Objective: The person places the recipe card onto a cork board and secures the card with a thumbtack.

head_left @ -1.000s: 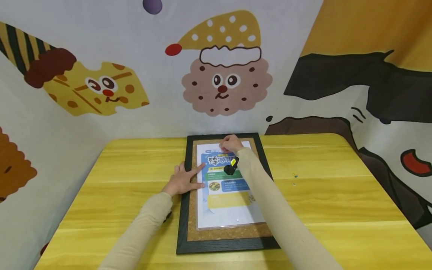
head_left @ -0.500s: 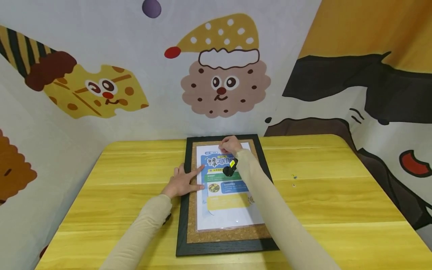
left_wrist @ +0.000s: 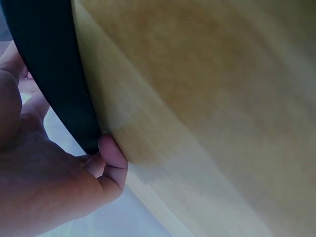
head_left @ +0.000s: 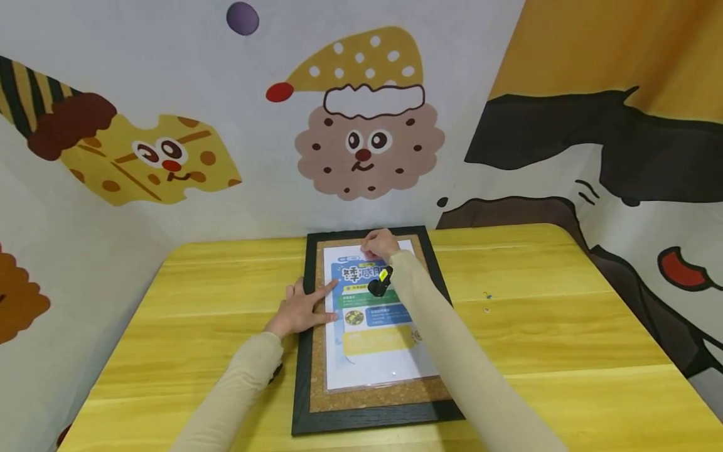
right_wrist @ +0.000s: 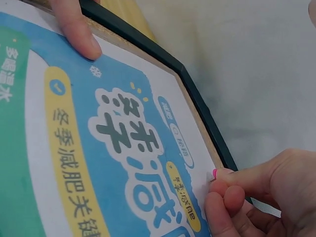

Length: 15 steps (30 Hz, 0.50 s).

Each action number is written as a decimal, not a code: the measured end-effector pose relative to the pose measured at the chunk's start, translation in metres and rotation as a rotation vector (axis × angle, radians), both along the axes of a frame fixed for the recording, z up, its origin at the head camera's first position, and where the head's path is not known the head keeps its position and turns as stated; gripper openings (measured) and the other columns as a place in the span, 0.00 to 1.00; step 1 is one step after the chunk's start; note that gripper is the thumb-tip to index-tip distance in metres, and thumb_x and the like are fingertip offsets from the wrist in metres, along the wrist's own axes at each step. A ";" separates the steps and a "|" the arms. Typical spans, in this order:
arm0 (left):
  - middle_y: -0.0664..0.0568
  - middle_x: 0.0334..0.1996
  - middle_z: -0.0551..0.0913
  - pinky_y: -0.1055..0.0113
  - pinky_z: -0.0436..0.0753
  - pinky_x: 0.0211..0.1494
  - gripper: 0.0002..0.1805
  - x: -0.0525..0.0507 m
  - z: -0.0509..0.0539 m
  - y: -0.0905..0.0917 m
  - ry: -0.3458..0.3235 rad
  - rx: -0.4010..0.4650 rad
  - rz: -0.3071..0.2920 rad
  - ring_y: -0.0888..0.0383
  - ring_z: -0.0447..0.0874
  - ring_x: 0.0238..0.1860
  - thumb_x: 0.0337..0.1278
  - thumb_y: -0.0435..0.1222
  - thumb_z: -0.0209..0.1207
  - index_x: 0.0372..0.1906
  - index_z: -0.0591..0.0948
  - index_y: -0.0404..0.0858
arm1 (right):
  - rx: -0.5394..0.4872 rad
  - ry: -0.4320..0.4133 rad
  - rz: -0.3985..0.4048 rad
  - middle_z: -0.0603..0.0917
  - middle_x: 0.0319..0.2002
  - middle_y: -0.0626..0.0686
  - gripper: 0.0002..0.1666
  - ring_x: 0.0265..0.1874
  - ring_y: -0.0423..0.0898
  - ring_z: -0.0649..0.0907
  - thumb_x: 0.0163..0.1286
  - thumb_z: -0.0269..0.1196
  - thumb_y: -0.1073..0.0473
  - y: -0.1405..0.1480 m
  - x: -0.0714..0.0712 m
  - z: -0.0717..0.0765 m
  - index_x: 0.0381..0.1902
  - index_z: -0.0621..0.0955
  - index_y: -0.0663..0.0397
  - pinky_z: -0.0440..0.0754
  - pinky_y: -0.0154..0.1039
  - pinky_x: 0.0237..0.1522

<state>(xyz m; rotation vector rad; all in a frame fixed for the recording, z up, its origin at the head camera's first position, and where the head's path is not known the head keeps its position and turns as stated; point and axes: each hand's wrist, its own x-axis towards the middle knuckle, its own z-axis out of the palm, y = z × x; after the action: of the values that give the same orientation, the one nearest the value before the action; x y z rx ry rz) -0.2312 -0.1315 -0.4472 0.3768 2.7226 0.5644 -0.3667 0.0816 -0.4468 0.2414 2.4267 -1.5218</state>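
Observation:
A printed poster (head_left: 373, 367) in a clear sleeve lies on a cork board (head_left: 350, 400) with a black frame (head_left: 361, 419). My left hand (head_left: 296, 311) rests across the frame's left side, spread fingers on the poster's left edge. In the left wrist view, the little finger of that hand (left_wrist: 54, 182) bends against the frame's outer edge. Near the poster's top edge, my right hand (head_left: 381, 243) pinches a small pin with a pink head (right_wrist: 214, 173) between thumb and fingers. Its tip is hidden by the fingers.
Several tiny pins (head_left: 488, 295) lie on the yellow wood-grain table (head_left: 553, 339) right of the board, near a small pale ring-like piece (head_left: 487, 310). A cartoon-printed cloth (head_left: 254, 213) hangs behind the table's far edge. A tiny pale dot (head_left: 393, 373) shows low on the poster.
The head view has shifted slightly, so the whole scene sits a little further left and lower. Both hands keep their places on the board.

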 end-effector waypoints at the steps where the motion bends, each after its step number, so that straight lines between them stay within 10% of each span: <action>1: 0.23 0.70 0.42 0.47 0.68 0.49 0.43 0.001 0.000 0.000 -0.002 0.003 0.003 0.38 0.54 0.55 0.56 0.59 0.61 0.75 0.58 0.56 | 0.007 -0.001 0.001 0.80 0.24 0.53 0.04 0.21 0.43 0.76 0.62 0.65 0.69 -0.001 0.001 0.000 0.35 0.83 0.65 0.74 0.33 0.24; 15: 0.24 0.70 0.41 0.45 0.67 0.51 0.43 0.001 0.003 -0.001 -0.026 0.004 0.006 0.38 0.53 0.56 0.57 0.59 0.61 0.75 0.58 0.55 | 0.127 -0.004 0.026 0.82 0.25 0.53 0.02 0.23 0.44 0.77 0.64 0.65 0.66 -0.004 -0.005 -0.002 0.33 0.83 0.60 0.73 0.35 0.26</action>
<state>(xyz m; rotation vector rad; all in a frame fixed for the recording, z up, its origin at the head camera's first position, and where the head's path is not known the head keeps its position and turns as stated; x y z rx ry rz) -0.2303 -0.1329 -0.4442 0.3604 2.6991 0.5725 -0.3717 0.0772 -0.4487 0.2368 2.5167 -1.3569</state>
